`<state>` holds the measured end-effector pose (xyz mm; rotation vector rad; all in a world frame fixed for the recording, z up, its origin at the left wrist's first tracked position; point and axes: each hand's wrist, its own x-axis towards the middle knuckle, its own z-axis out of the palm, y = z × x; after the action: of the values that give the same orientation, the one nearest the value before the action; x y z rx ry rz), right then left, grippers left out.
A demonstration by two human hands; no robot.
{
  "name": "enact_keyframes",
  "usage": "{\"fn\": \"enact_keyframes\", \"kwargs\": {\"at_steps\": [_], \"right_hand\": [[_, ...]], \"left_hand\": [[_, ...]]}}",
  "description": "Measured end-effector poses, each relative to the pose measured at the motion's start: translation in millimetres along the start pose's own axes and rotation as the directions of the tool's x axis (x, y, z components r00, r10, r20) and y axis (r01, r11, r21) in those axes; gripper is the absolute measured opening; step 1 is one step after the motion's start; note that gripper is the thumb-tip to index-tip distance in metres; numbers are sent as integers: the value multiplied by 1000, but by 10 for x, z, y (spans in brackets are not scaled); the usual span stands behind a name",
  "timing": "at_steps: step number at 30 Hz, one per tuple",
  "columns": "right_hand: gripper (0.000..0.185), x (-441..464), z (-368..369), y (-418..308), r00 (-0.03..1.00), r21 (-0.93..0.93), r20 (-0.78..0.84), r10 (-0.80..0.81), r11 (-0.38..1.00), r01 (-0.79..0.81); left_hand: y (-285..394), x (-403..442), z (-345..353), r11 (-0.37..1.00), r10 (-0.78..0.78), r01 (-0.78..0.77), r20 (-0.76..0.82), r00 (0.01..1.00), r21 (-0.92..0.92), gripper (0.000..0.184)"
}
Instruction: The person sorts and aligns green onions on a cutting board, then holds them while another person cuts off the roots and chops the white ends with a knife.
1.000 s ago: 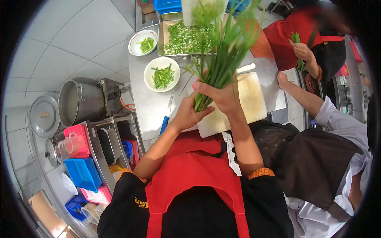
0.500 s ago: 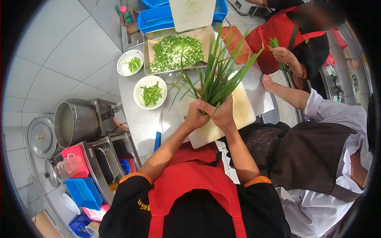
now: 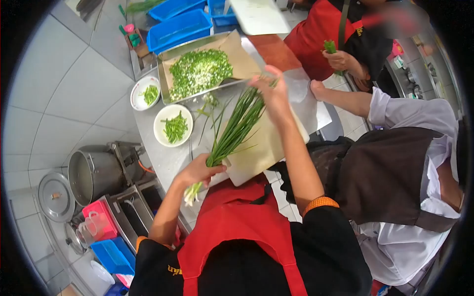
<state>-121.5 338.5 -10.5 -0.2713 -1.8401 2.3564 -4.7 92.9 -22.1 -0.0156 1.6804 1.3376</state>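
Green onions [image 3: 239, 126]: bunch gripped near the root end, above the cutting board [image 3: 259, 155]

The left hand [image 3: 200, 170], at the near left corner of the cutting board, is closed around the bunch. White ends [image 3: 192, 193] project on the near side of this hand, off the board. Gripping here probably keeps the stems together while the leaves stay loose. From the grip, the bunch slants over the left part of the board, leaves pointing away from the person.

The right hand [image 3: 275, 96], above the far side of the board, has its fingers at the leaf ends; blur prevents telling whether they pinch or merely touch.

Left of the board, a white bowl [image 3: 159, 129] contains cut stems. A smaller bowl [image 3: 137, 96], farther left of the board, holds similar pieces. Both are presumably kept off the board to avoid crowding it.

Beyond the board, a metal tray [image 3: 161, 76] holds chopped greens [image 3: 202, 69] on brown paper [image 3: 242, 59], probably as a liner. Far right of the board, a co-worker's hand [image 3: 340, 61] is wrapped around another green bundle [image 3: 330, 47].
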Motion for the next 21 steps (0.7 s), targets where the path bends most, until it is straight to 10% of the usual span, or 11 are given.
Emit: {"fn": "enact_keyframes", "kwargs": {"at_steps": [2, 7, 9, 11, 15, 18, 21], "right_hand": [[64, 86, -352, 290, 911, -620, -175, -372, 761, 192], [63, -858, -204, 354, 833, -635, 497, -241, 554, 539], [77, -1428, 202, 382, 696, -664, 712, -91, 237, 710], [53, -1559, 425, 698, 598, -556, 783, -173, 237, 797], [18, -1336, 443, 1197, 583, -568, 795, -169, 131, 812], [4, -1151, 312, 1290, 423, -423, 848, -320, 74, 903], [3, -814, 48, 1343, 510, -498, 839, -190, 108, 860]], "left_hand": [[-151, 64, -23, 986, -85, 95, -81, 993, 133, 21], [-340, 119, 38, 780, -91, 264, -316, 944, 567, 29], [-569, 147, 12, 711, 54, 170, -294, 954, 683, 28], [-703, 154, -61, 675, 335, -98, -186, 924, 731, 27], [-88, -199, -65, 792, -141, 267, -262, 955, 549, 32], [-241, -330, -111, 847, -79, 210, -275, 958, 488, 28], [-282, -425, -155, 904, -110, 210, -271, 956, 373, 25]]}}
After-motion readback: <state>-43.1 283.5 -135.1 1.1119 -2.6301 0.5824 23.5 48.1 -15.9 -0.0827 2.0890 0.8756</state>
